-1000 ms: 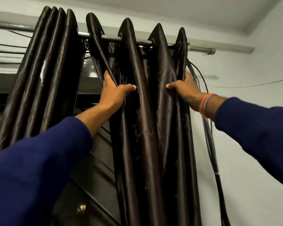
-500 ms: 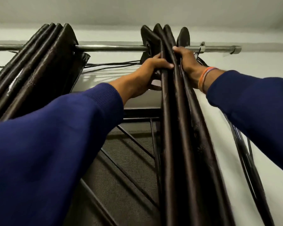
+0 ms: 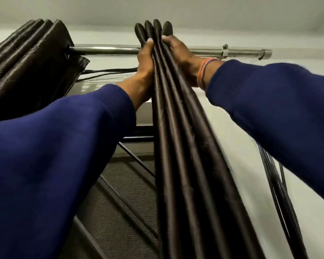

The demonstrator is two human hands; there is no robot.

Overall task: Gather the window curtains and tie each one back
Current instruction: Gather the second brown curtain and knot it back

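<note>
Both hands squeeze a gathered curtain at the rod

Seen from below, the right curtain point(image 3: 178, 128) hangs in four tight dark folds from a metal rod point(image 3: 105, 51). The left hand point(image 3: 146, 58) and right hand point(image 3: 178, 51) clasp its top from either side, fingers curled round the folds. A second curtain point(image 3: 30, 58) is bunched at the rod's left end.
</note>
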